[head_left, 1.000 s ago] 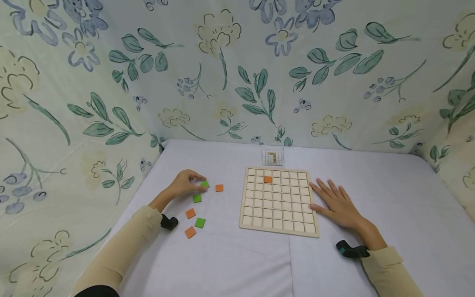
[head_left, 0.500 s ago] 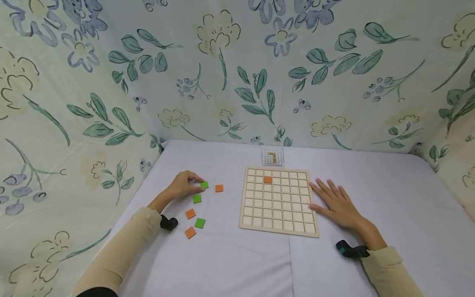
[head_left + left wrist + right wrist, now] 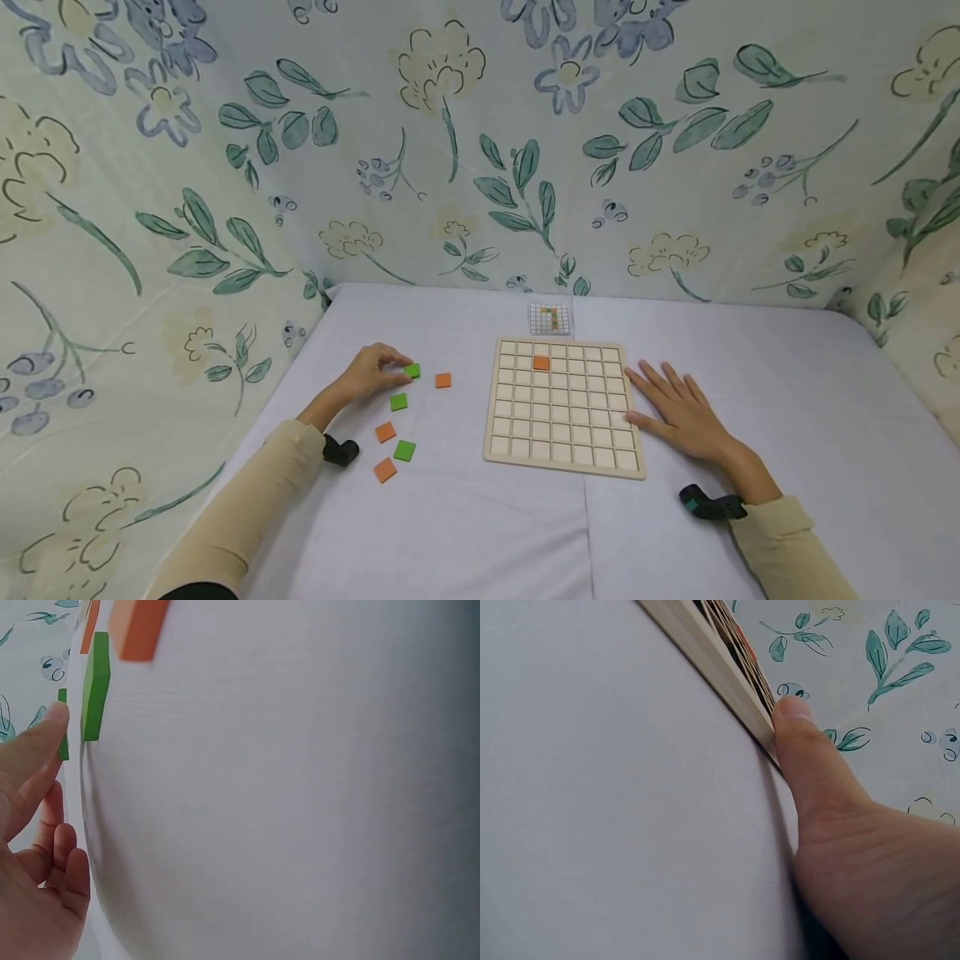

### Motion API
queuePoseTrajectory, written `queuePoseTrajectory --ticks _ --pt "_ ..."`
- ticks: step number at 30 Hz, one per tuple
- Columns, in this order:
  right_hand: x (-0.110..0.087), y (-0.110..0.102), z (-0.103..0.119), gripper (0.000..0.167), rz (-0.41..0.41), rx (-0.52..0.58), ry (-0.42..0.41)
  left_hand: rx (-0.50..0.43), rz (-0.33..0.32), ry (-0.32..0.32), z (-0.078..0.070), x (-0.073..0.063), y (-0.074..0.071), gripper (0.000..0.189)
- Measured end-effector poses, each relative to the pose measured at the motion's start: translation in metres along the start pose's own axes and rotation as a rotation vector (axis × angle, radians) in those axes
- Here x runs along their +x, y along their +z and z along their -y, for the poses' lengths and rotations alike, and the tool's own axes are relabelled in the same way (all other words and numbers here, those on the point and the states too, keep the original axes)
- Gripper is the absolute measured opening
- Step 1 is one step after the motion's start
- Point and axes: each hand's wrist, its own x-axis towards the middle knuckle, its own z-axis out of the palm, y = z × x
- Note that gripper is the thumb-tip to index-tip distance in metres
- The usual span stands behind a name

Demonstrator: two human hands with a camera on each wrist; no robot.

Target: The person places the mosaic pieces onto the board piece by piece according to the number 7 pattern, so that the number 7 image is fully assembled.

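Observation:
Between thumb and fingertip, my left hand point(image 3: 369, 372) pinches a green square tile point(image 3: 412, 370) at the left of the table. The left wrist view shows that tile edge-on behind the thumb, the other fingers loosely bent. An orange tile point(image 3: 443, 380) lies just right of it, and another green tile point(image 3: 398, 402) nearer me. My right hand point(image 3: 686, 417) lies flat with fingers spread, thumb and index at the right edge of a wooden grid board point(image 3: 564, 472). One orange tile point(image 3: 542, 362) sits in a cell of the board's second row.
Closer to me on the left lie two orange tiles point(image 3: 386, 432) and a green tile point(image 3: 404, 451). Behind the board is a small card point(image 3: 550, 319) printed with a coloured grid pattern. A floral cloth point(image 3: 450, 150) hangs behind the white-covered table point(image 3: 480, 533).
The pinched green tile has shifted slightly with the left fingers, back toward the far side within the last half second. The right hand and the board stay in place.

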Motion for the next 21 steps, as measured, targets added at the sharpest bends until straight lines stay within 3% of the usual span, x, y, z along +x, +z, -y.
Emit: queuePoseTrajectory --ticks 12,21 --pt "0.001 0.002 -0.001 0.080 -0.003 -0.002 -0.005 0.047 0.011 0.106 -0.015 0.011 0.001 0.027" --pt "0.001 0.001 -0.002 0.080 0.001 -0.009 -0.005 0.029 0.049 0.084 -0.045 0.020 0.008 0.029"
